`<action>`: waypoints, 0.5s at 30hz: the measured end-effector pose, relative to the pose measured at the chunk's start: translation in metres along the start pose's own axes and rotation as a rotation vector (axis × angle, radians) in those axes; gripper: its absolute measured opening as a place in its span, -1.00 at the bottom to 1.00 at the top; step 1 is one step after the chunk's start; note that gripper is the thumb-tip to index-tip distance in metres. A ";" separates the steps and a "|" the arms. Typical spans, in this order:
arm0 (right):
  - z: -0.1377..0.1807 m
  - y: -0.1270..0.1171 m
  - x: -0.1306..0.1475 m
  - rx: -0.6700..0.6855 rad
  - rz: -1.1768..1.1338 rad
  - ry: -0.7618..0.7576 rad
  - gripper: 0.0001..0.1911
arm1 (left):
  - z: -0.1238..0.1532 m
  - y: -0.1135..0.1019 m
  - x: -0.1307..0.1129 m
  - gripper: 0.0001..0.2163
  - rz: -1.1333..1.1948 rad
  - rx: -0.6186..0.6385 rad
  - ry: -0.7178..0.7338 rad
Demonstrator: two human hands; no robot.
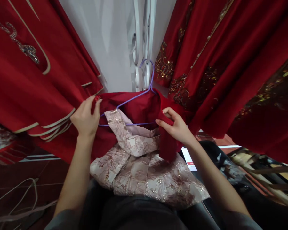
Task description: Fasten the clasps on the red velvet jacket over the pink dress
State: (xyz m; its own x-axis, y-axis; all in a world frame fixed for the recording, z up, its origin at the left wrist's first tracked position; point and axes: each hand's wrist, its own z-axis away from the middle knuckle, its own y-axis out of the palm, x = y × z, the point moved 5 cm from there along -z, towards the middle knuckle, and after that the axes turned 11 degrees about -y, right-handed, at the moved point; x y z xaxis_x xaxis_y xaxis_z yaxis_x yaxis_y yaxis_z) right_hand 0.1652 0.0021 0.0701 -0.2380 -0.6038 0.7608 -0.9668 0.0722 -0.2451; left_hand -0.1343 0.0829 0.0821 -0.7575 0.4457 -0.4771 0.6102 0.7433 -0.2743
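A purple hanger (133,97) stands in front of me, its hook upward. On it hangs a pale pink and gold brocade dress (144,175), whose lower part spreads over my lap. A red garment (139,108) lies around and behind the hanger. My right hand (175,124) pinches this red cloth at the right, by the hanger's end, and a flap of it falls over the dress. At the left, my left hand (86,115) has thumb and fingers closed on the red garment's upper edge, near the hanger's other end.
Red garments with pale trim (57,118) hang at the left. More red garments with gold sequins (166,65) hang at the right. White scrolled metalwork (136,41) rises behind the hanger. A lit phone (189,158) is beside my right forearm. White cables (35,188) lie at lower left.
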 end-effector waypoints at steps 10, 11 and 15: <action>-0.005 0.035 0.000 0.202 -0.029 -0.070 -0.83 | 0.084 0.031 -0.038 -0.83 0.245 0.105 -0.271; -0.006 0.038 0.001 0.211 -0.031 -0.082 -0.83 | 0.083 0.037 -0.048 -0.83 0.331 0.146 -0.311; -0.009 0.046 0.006 0.261 -0.051 -0.115 -0.84 | 0.080 0.056 -0.086 -0.81 0.587 0.380 -0.330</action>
State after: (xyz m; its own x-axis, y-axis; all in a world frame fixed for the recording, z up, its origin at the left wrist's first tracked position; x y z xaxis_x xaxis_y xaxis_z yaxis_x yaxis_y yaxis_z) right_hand 0.1189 0.0085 0.0687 -0.1632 -0.6882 0.7069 -0.9173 -0.1580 -0.3655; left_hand -0.0158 0.0462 0.0407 -0.2132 0.4977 -0.8407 0.9734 0.1821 -0.1391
